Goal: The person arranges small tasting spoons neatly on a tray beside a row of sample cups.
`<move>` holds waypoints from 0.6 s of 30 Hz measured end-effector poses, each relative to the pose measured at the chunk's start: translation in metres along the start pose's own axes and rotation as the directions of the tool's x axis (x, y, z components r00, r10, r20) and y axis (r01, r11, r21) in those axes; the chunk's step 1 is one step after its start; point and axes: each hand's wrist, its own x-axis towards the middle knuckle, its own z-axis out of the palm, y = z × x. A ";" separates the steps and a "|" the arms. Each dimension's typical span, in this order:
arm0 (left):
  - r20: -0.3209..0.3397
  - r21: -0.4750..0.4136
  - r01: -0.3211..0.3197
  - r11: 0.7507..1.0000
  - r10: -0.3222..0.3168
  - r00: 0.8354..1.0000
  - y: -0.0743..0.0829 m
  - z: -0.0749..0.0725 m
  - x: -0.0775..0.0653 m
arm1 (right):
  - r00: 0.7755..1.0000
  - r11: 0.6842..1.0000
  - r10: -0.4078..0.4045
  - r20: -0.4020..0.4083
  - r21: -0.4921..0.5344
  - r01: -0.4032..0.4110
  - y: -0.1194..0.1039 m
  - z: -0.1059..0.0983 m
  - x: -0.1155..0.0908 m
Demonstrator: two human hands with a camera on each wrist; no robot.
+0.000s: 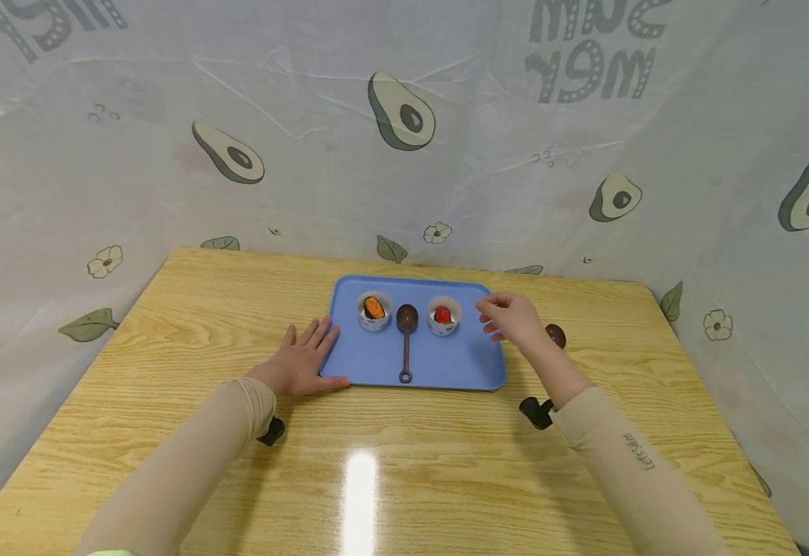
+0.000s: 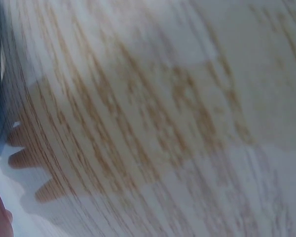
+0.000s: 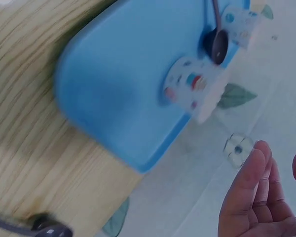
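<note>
My left hand [image 1: 300, 361] rests with spread fingers at the left edge of a blue tray [image 1: 369, 359]. On the tray, a brown ladle [image 1: 406, 344] lies between two patterned paper cups. The left cup [image 1: 374, 322] holds an orange-and-black toy sushi piece [image 1: 374, 307]; the right cup [image 1: 443, 327] holds a red piece [image 1: 443, 314] whose kind is unclear. Over the tray's right side hovers my right hand [image 1: 511, 316], fingers loosely bent. In the right wrist view, the thumb and fingers stand apart with nothing between them.
A second brown ladle [image 1: 555, 335] lies on the wooden table [image 1: 446, 463] right of the tray, partly hidden by my right forearm. Behind the table hangs a pale curtain [image 1: 307, 154] with avocado prints. Black wrist devices [image 1: 536, 413] sit at both wrists.
</note>
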 end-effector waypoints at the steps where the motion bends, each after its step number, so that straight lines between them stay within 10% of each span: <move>1: 0.000 0.002 0.001 1.000 -0.001 1.000 0.000 0.000 0.000 | 1.000 1.000 0.005 -0.007 -0.002 -0.005 0.003 -0.004 0.000; 18: -0.004 0.006 -0.005 1.000 0.005 1.000 0.001 0.000 0.000 | 0.994 0.997 0.060 -0.088 -0.041 -0.064 0.057 -0.063 -0.007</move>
